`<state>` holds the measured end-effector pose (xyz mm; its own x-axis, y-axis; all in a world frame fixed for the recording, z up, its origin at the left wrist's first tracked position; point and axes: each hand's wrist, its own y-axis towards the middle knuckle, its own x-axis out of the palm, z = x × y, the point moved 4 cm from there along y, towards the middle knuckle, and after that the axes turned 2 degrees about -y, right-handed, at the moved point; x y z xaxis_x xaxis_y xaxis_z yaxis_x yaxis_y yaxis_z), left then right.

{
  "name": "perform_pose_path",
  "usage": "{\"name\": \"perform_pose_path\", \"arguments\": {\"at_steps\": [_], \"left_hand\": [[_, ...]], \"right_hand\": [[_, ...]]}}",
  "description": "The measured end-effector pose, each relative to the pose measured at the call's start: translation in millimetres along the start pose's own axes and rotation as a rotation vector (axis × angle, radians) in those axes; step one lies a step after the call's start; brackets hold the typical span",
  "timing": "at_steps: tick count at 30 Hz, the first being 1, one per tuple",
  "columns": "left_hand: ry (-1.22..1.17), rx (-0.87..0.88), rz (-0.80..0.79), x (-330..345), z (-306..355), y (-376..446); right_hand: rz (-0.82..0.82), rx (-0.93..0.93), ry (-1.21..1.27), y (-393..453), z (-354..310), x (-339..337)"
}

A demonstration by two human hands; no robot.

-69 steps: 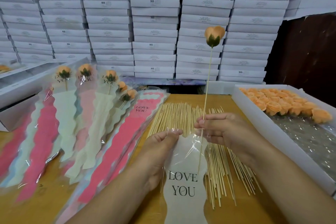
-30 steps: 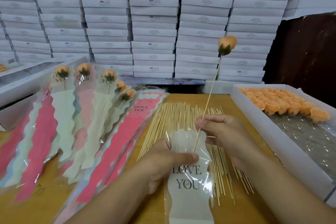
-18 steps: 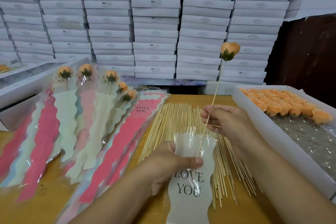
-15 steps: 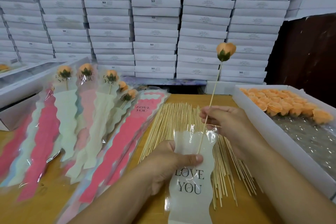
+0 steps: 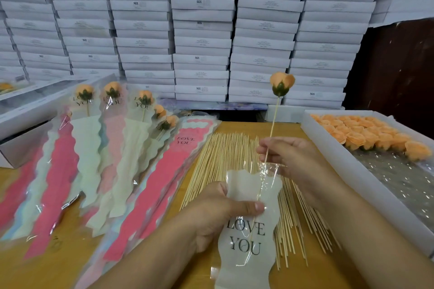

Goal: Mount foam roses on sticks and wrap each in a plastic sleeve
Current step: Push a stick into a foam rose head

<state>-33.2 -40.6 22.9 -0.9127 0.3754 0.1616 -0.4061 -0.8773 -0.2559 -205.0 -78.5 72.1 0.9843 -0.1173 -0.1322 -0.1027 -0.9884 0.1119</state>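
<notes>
The left hand (image 5: 211,213) grasps the upper part of a plastic sleeve (image 5: 246,237), its thumb (image 5: 249,207) laid across the front just above the printed words "LOVE YOU" and its fingers hidden behind. The right hand (image 5: 296,159) holds a thin stick (image 5: 273,122) in a pinching grip, fingers curled round it just above the sleeve's open mouth. Both forearms enter from the near edge; the left hand sits nearer and lower, the right farther and to the right of it.

The stick rises nearly upright, leaning slightly right, and carries one orange foam rose (image 5: 281,83) at its top. Its lower end passes down inside the sleeve, showing faintly through the plastic as far as the lettering.

On the counter (image 5: 258,129), under both hands, lies a spread of loose sticks (image 5: 225,155), too many to count. At the left lie five wrapped roses (image 5: 112,91) on overlapping pink and pale empty sleeves (image 5: 150,195). At the right, a white tray (image 5: 366,183) holds several rows of loose roses (image 5: 366,134) at its far end. Stacked white boxes (image 5: 202,30) fill the far wall.
</notes>
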Motion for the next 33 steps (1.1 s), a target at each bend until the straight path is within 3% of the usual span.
{"name": "perform_pose_path", "arguments": {"at_steps": [4,20,28,33], "left_hand": [[0.002,-0.017,-0.026,1.5,-2.1,0.6],[-0.052,0.046,0.002,-5.0,6.0,-0.3],[0.007,0.009,-0.064,0.9,-2.2,0.7],[0.002,0.002,-0.064,1.4,1.5,-1.7]], "right_hand": [[0.058,-0.007,0.056,3.8,-2.7,-7.3],[-0.091,0.046,-0.047,-16.3,5.3,12.1],[0.035,0.059,0.032,-7.1,0.8,-5.6],[-0.049,0.065,-0.038,-12.5,2.8,-0.2]]}}
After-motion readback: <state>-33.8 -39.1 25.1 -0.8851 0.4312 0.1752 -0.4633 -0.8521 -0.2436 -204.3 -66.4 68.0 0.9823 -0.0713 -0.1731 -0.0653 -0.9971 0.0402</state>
